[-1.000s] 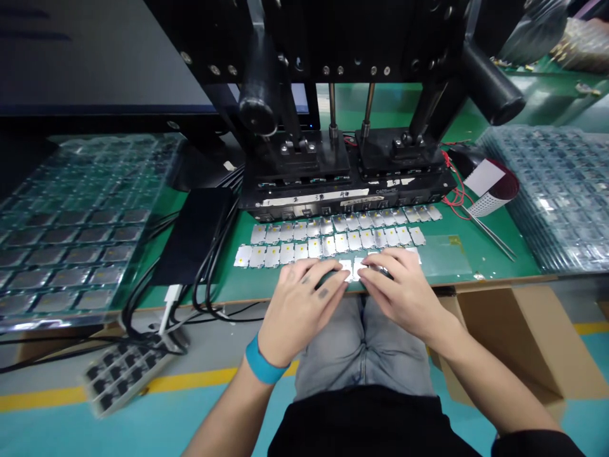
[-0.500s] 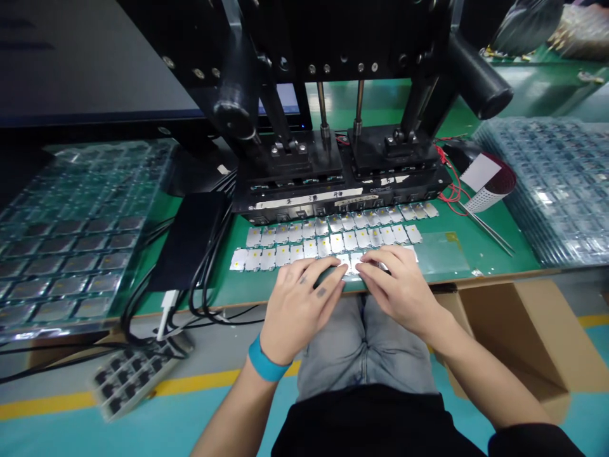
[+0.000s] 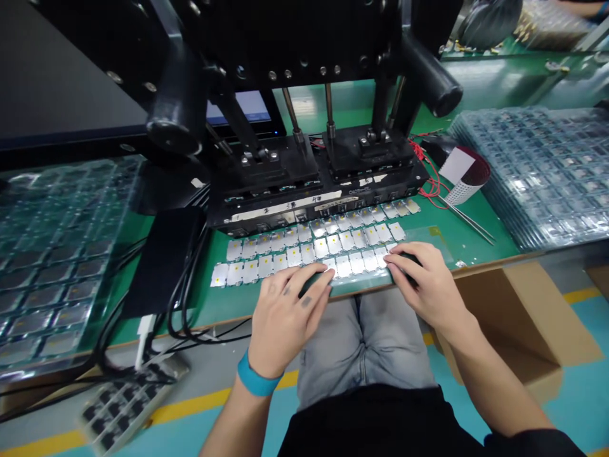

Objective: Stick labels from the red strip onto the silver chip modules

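Observation:
Small circuit boards with silver metal faces and yellow dots lie in several close rows on the green mat. My left hand (image 3: 291,312), wearing a teal wristband (image 3: 258,376), rests with bent, parted fingers at the left end of the front row (image 3: 356,263). The fingertips touch or nearly touch a board there. At that row's right end is my right hand (image 3: 428,285), its fingers apart and the tips against the last board. Behind the front row runs a longer middle row (image 3: 294,256); a back row (image 3: 290,237) lies along the black press fixture (image 3: 318,197).
Black press handles (image 3: 431,76) overhang the bench. Stacked clear trays stand at right (image 3: 537,171) and left (image 3: 52,273). Tweezers (image 3: 469,219) and red wires (image 3: 431,174) lie right of the fixture. Black cables (image 3: 183,304) run at left. A cardboard box (image 3: 514,324) is below the edge.
My right hand has moved right, away from my left hand, uncovering several front-row boards between them. My left hand stays at the row. The camera view has turned slightly.

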Demonstrator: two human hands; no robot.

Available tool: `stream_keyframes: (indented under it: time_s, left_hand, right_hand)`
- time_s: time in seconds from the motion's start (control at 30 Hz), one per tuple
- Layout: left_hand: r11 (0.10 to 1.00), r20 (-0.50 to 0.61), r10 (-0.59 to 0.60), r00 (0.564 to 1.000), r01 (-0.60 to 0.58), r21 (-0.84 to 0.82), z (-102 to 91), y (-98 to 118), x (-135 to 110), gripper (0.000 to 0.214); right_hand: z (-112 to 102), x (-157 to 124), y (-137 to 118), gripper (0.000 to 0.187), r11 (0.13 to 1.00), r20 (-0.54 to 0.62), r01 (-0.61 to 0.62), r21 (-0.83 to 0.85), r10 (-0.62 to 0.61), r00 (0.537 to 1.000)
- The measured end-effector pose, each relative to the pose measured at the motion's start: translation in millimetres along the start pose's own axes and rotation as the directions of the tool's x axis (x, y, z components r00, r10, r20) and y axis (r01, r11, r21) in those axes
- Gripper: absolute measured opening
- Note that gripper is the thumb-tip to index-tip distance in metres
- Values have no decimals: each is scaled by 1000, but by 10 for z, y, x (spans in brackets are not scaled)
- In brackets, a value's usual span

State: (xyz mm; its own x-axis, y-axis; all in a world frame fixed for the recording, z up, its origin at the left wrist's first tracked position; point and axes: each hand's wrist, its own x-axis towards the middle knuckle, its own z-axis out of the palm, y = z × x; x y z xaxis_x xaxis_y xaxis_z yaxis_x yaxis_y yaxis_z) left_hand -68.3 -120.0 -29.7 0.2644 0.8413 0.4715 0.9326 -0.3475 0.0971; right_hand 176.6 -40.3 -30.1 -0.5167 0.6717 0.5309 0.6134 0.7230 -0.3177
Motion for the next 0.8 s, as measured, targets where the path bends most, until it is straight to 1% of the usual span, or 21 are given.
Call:
stream_keyframes:
  time_s: [0.13,0.23,0.3,0.33,0.37,0.43,0.47,0.53,0.6,0.7,0.8]
  left_hand:
    - [1000,-18,19,1000,-19,4,-12,1,-1,25]
    - [1000,-30,25,999,-25,-10,-7,-8,-13,27]
    - [999,-42,20,999,-22,-26,2,-20,-25,28]
    - [999,-49,20,999,-21,-33,6,-27,-31,28]
    - [999,-55,21,998,-24,-39,8,-35,-35,28]
    - [998,-68,31,997,-34,-52,6,-49,-40,27]
    - [997,-74,34,997,-38,-61,2,-55,-44,26]
    - [995,-89,28,996,-36,-88,-11,-61,-56,26]
    - [991,-92,8,996,-20,-135,-17,-47,-82,26]
    - [975,-54,4,999,-16,-223,15,53,-118,31]
    - [955,46,88,995,-71,-288,109,289,-60,38]
  right_hand:
    - [48,-21,-52,14,1000,3,6,-3,-6,1000]
    - [53,-96,17,18,998,4,-13,53,13,1000]
    - [-6,-157,173,22,995,-13,-57,77,58,998]
    - [-61,-181,282,23,993,-37,-99,58,101,994]
    - [-133,-196,403,23,988,-73,-154,15,155,985]
    - [-301,-195,650,23,952,-151,-281,-120,262,953]
    - [-384,-183,762,25,926,-162,-325,-190,297,941]
    - [-513,-150,941,29,884,-124,-356,-302,333,935]
    - [-572,-131,1056,32,866,-58,-344,-362,348,936]
    - [-561,-149,1135,32,862,-13,-346,-371,368,930]
    - [-543,-198,1124,31,863,-10,-380,-334,400,916]
